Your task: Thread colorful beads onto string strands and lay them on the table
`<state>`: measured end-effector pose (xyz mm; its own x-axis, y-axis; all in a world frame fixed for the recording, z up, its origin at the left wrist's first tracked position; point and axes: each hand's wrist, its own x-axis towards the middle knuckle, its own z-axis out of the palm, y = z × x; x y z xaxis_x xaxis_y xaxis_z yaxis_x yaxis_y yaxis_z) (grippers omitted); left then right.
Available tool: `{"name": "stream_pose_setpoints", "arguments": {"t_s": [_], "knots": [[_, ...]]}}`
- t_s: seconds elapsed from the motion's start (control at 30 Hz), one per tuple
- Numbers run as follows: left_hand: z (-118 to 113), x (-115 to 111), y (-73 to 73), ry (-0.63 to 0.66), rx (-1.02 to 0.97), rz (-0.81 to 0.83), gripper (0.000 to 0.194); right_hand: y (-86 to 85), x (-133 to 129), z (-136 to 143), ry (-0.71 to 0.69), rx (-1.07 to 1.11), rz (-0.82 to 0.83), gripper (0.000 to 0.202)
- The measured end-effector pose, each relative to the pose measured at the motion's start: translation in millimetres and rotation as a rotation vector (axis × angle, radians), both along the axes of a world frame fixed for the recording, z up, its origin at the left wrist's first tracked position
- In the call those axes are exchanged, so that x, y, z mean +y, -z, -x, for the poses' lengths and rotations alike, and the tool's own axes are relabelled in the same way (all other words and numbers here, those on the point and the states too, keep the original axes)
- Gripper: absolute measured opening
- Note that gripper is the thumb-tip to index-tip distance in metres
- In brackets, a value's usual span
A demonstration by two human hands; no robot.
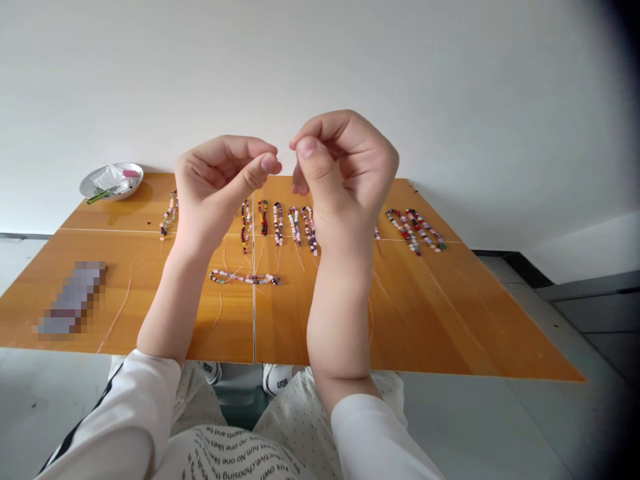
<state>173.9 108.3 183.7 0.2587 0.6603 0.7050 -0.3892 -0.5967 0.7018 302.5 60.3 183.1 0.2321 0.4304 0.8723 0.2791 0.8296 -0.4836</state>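
My left hand (pixel 227 170) is raised above the table, thumb and index finger pinched together. Close beside it, a small gap apart, my right hand (pixel 345 170) is also pinched, thumb against forefinger. Whatever the two pinches hold is too fine to make out against the white wall. Below them on the table lies a bead string (pixel 245 277) in a long flat loop, with thin pinkish thread around it. Behind it stand out a row of looped bead strings, among them a red and yellow one (pixel 263 218) and a pink and white one (pixel 295 227); my right forearm hides part of the row.
The wooden table (pixel 430 313) has a seam down its middle. At the back left stands a metal plate (pixel 86 187) with a plastic bag and a green-handled tool (pixel 103 194). A pixelated item (pixel 75 300) lies at the left. More bead strings (pixel 425 230) lie at the right.
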Motion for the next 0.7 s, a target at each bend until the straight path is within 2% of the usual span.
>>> {"name": "stream_pose_setpoints", "arguments": {"t_s": [0.2,0.47,0.7], "knots": [[2,-1,-1.5,0.044,0.020,0.011,0.018,3.5,3,-7,-0.093,0.033,0.149,0.027],[1,11,3.3,0.098,0.021,-0.013,0.029,7.9,8,-10,-0.010,-0.066,0.261,0.047],[1,9,2.5,0.125,-0.001,0.000,0.022,2.7,0,-7,0.009,-0.058,0.264,0.046]]}}
